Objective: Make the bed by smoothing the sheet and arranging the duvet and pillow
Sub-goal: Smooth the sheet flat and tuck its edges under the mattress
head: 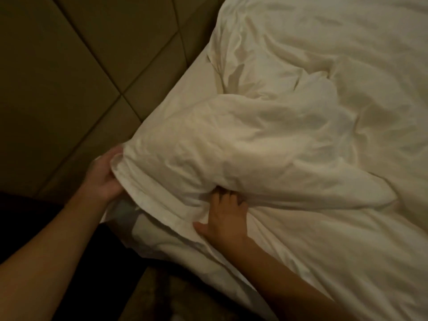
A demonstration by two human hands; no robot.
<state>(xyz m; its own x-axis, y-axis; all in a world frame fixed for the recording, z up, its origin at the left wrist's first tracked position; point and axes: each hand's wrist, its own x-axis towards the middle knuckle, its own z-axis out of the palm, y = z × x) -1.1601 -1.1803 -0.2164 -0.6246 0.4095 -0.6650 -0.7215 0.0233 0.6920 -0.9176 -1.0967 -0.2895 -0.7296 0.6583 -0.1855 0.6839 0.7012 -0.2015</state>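
gripping what looks, in dim light, like the duvet (243, 140) bunched at the edge of the bed (185, 89): left hand (104, 174) clutches its corner, right hand (225, 214) claws into it (soft, light; hold corners).

Single wide-angle view from the head, tilted forward and steeply down. Close in over the near edge of the bed (183, 93), framing the left hand (104, 179) and right hand (228, 218) low at centre, both gripping the bedding (266, 147). Tiled surface (58, 77) across the upper left, bed filling the right.
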